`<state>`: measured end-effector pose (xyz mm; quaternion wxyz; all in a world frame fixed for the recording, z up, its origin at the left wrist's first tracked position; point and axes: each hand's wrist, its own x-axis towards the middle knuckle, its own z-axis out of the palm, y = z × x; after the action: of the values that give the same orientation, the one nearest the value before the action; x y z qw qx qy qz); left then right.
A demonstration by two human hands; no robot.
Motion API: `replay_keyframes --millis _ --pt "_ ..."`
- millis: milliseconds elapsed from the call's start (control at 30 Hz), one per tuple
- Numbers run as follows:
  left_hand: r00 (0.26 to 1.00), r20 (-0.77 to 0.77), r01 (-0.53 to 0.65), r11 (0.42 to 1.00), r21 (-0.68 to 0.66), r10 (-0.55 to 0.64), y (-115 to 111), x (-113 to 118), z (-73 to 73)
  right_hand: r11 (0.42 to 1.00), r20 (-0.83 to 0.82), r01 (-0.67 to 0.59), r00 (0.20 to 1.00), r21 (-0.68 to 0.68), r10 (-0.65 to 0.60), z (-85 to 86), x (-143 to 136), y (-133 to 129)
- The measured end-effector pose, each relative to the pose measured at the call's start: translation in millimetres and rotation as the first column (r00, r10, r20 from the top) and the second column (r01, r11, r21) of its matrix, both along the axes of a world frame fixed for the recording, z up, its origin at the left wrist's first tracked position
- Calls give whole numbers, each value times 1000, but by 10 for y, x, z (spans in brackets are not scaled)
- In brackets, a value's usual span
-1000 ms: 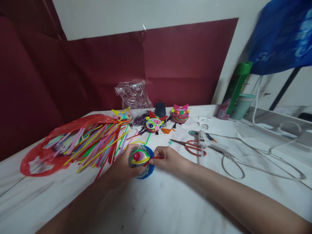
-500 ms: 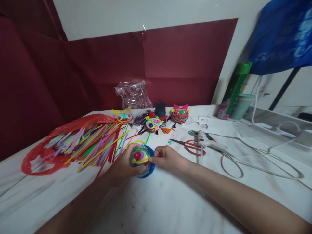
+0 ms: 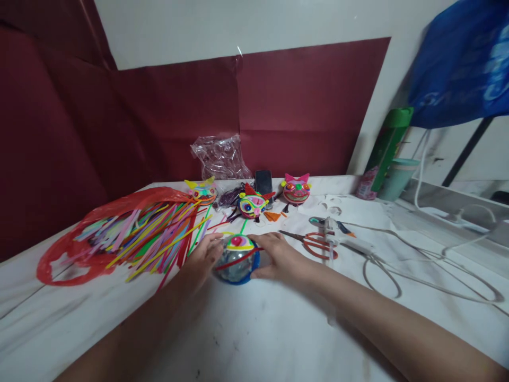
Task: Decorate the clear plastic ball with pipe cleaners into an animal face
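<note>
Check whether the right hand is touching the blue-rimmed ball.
Touching: the head view shows the right hand at the right side of the blue-rimmed ball, thumb against its blue rim.

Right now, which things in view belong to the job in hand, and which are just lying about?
Likely in the job:
clear ball
red strip across it
loose coloured strips
scissors
glue gun

Likely just lying about:
phone
clear wrapping
cup
</note>
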<state>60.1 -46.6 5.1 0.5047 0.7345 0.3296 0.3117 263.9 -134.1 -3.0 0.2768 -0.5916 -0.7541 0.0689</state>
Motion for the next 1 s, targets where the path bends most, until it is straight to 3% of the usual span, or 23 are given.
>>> replay_keyframes --millis 67,167,300,467,600,800,1000 --pt "997 53 59 996 -67 -55 74 -4 -68 995 -36 61 997 -74 -64 -15 88 27" --pt "983 91 166 985 -41 -162 153 5 -218 989 -112 75 990 -131 -90 -31 194 54" --pt "986 107 133 991 -27 -130 149 42 -366 995 -230 -20 973 -103 -4 -37 206 51" --pt "984 164 58 994 95 -73 107 24 -314 988 -409 -147 905 -52 113 -70 113 48" --pt "981 163 97 993 69 -107 99 -3 -250 983 -498 -182 854 -21 148 -158 76 84" --pt "977 148 160 987 -18 -155 180 4 -338 994 -411 -104 905 39 111 -203 68 80" --pt "948 260 207 976 -68 -183 248 32 -448 998 -287 -32 957 62 49 -156 53 66"
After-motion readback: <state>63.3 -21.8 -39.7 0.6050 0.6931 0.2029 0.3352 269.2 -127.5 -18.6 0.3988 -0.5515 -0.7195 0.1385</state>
